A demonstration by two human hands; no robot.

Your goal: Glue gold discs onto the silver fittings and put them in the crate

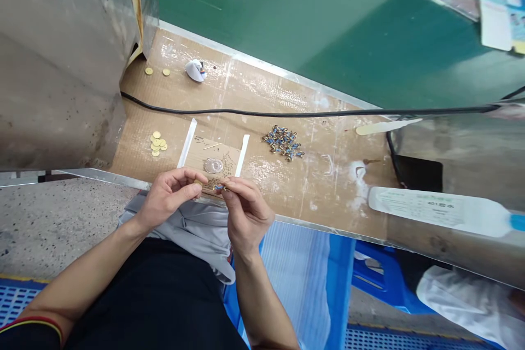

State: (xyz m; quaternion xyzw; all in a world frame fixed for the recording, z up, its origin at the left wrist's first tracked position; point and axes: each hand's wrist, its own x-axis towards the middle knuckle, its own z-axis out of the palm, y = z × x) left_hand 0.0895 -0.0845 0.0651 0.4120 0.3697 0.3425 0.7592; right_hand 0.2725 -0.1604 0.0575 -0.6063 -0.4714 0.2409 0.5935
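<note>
The worktop was covered with brown cardboard and had a metal edge. On it there lay a black cable, a small group of gold discs, a heap of small blue and gold pieces, and one clear round dish.

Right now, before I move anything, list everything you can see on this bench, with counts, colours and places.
stacked gold discs: about ten, gold, left of the strips
loose gold discs: two, gold, far left corner
blue-and-gold parts: many, blue and gold, heaped mid-bench
crumpled white wad: one, white, far edge
clear round dish: one, clear, between the strips
white strips: two, white, near the front edge
glue bottle: one, white with blue cap, far right
wooden stick: one, pale, right
black cable: one, black, across the bench
left hand: pinching a small gold piece
right hand: pinching a blue-and-gold part
</note>
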